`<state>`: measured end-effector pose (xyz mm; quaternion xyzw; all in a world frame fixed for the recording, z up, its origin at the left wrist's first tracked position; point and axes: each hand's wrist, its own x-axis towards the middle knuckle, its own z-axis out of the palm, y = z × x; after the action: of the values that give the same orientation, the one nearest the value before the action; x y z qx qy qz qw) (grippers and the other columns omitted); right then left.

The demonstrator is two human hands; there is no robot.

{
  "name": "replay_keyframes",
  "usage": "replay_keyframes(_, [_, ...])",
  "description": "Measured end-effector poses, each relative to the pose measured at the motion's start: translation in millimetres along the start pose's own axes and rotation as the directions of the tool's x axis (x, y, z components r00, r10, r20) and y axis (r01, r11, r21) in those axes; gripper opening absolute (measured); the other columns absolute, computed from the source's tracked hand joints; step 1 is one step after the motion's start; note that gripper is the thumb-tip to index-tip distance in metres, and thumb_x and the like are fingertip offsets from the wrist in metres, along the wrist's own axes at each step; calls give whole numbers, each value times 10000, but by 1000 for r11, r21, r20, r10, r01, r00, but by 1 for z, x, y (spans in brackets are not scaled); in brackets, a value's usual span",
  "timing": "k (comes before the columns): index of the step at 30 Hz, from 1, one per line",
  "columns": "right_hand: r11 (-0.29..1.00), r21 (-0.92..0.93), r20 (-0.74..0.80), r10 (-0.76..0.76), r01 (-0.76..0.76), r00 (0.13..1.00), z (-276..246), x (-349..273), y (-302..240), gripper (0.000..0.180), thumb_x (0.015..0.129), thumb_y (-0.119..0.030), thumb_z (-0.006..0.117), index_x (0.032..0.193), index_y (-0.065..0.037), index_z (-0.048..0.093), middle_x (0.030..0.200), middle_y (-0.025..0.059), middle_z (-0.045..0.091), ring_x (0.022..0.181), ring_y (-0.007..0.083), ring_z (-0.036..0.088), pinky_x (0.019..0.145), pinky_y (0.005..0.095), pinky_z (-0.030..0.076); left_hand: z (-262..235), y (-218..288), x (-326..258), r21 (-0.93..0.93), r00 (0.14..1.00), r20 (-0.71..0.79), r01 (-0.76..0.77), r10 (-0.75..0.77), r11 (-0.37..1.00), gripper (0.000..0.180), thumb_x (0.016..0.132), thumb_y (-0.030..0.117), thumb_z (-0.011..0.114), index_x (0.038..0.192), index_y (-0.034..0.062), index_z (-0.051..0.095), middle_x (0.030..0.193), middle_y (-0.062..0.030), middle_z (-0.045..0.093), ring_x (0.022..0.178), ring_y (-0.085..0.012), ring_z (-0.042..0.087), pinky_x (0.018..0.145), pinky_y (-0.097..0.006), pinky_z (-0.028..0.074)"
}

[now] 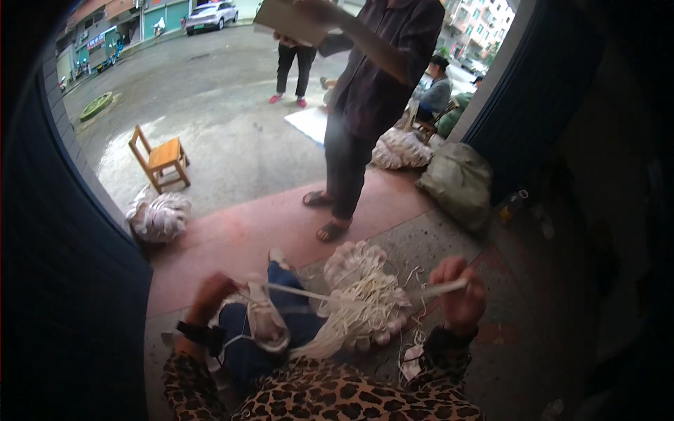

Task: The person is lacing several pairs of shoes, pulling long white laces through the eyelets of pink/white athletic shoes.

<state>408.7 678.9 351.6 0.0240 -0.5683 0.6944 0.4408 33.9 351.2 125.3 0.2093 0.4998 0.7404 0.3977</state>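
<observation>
Two stretches of white lace (302,292) run taut from my hands toward the middle, above my lap and a loose heap. My right hand (460,298) is raised on the right, its fingers closed round one stretch. At the left, my left hand (215,293) is blurred by motion, its fingers pinched on the other. Below the lace, a pale pinkish shoe upper (267,319) lies on my blue-trousered leg (295,319). Beside it sits a tangle of cream laces (365,300), with several pale shoe pieces (356,261) bundled around it.
A person in dark clothes (349,161) stands just ahead, holding a flat board (288,24). Stuffed sacks (456,179) sit by the right doorpost, and a white bundle (160,215) by the left. A wooden chair (163,156) stands outside; more people are farther off.
</observation>
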Motion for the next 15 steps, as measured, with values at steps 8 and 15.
replay_keyframes(8, [833, 497, -372, 457, -242, 808, -204, -52, 87, 251, 1032, -209, 494, 828, -66, 519, 778, 54, 466, 724, 190, 445, 707, 366, 399, -238, 106, -115, -368, 791, -608, -200, -72, 908, 305, 1081, 218, 500, 803, 101, 542, 655, -12, 428, 629, -150, 459, 708, -363, 470])
replay_keyframes(15, [675, -3, -555, 613, -738, 563, -198, -77, 222, 227, 1066, -234, 527, 929, -78, 620, 741, -26, 441, 675, 97, 412, 606, 287, 374, -239, 66, -190, -333, 605, -746, 23, -278, 943, 210, 1046, 230, 561, 869, 116, 574, 662, 25, 427, 575, -99, 422, 562, -284, 380])
